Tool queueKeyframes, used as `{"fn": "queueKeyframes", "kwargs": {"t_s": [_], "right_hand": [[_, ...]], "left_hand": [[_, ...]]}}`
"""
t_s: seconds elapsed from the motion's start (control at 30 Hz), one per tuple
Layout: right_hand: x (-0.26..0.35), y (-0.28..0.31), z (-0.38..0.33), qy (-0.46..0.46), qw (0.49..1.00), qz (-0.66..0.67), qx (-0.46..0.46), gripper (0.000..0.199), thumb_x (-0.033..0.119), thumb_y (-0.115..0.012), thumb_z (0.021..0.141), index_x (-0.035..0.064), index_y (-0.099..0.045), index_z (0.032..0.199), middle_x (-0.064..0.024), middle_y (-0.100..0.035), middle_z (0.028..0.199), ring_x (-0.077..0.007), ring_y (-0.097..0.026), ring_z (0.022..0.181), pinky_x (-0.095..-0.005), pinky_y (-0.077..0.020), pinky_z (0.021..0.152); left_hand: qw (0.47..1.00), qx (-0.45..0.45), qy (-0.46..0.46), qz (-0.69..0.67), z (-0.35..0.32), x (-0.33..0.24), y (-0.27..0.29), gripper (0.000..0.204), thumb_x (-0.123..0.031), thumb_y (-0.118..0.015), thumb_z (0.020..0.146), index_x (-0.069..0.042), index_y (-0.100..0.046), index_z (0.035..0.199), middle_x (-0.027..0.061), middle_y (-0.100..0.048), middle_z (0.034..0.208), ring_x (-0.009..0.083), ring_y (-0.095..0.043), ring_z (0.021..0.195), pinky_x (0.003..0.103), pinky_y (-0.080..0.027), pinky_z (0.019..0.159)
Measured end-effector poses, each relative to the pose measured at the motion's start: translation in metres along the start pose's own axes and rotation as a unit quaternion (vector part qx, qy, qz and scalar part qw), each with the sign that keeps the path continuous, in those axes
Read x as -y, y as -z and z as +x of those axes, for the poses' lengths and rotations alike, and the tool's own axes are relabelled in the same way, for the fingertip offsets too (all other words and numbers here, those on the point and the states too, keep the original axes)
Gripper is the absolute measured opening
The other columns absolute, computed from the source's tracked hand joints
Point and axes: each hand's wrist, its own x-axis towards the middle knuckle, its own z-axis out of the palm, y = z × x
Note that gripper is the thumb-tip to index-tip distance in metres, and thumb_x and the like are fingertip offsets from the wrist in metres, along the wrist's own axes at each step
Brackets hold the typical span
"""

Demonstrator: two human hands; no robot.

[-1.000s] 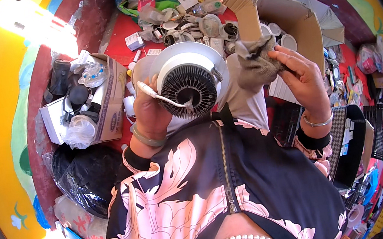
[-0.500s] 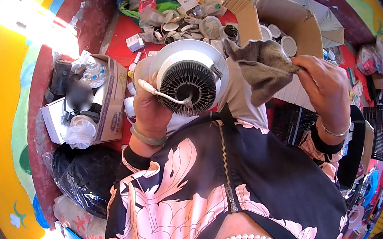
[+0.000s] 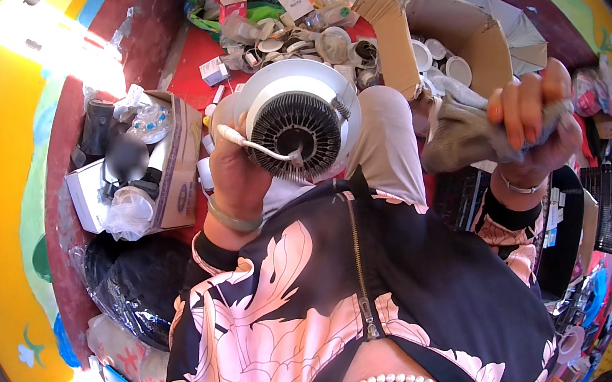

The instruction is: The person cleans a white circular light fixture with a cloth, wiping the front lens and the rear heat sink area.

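Observation:
My left hand (image 3: 235, 168) grips a round downlight (image 3: 298, 134) by its left side, over my lap. Its black finned heat sink faces up, ringed by a white rim, and a short white cable with a plug (image 3: 235, 136) curls across it. Off to the right, my right hand (image 3: 536, 118) is closed around a bunched grey-brown cloth (image 3: 461, 136), whose loose end hangs toward the downlight without touching it. The far side of the downlight is hidden.
An open cardboard box (image 3: 466, 31) with white round lamps stands ahead on the right. At left is a full carton (image 3: 178, 161) beside a black plastic bag (image 3: 129, 284). Small boxes and lamp parts (image 3: 300, 29) are heaped ahead on a red surface. A black crate (image 3: 606, 209) sits far right.
My right hand has gone from pinching the cloth's edge to gathering it in the fingers, and has shifted slightly right. The downlight has moved only a little.

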Motion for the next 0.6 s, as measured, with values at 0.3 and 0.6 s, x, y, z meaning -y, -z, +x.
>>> {"fn": "queueKeyframes", "kwargs": {"t_s": [0.3,0.6], "right_hand": [[-0.035,-0.046,-0.006,-0.379,0.885,-0.27,-0.021,0.017,0.006,-0.054,0.084,0.0001,-0.055,0.1,-0.0006,-0.054,0.081,-0.0058,-0.049,0.075,-0.0201,-0.0414,0.064],[-0.075,-0.06,-0.023,-0.165,0.886,-0.418,-0.109,0.011,0.0,-0.066,0.078,0.0011,-0.06,0.088,-0.0057,-0.058,0.072,-0.0122,-0.051,0.061,-0.0251,-0.041,0.056]], "left_hand": [[0.998,-0.007,-0.035,0.044,-0.001,0.004,-0.005,0.036,-0.018,-0.043,0.093,0.006,-0.049,0.119,0.0183,-0.058,0.116,0.0273,-0.057,0.107,0.042,-0.046,0.094],[0.985,-0.054,-0.084,0.143,-0.008,0.009,-0.002,0.029,-0.014,-0.042,0.095,0.004,-0.049,0.116,0.0148,-0.058,0.111,0.0226,-0.058,0.102,0.036,-0.047,0.089]]}}
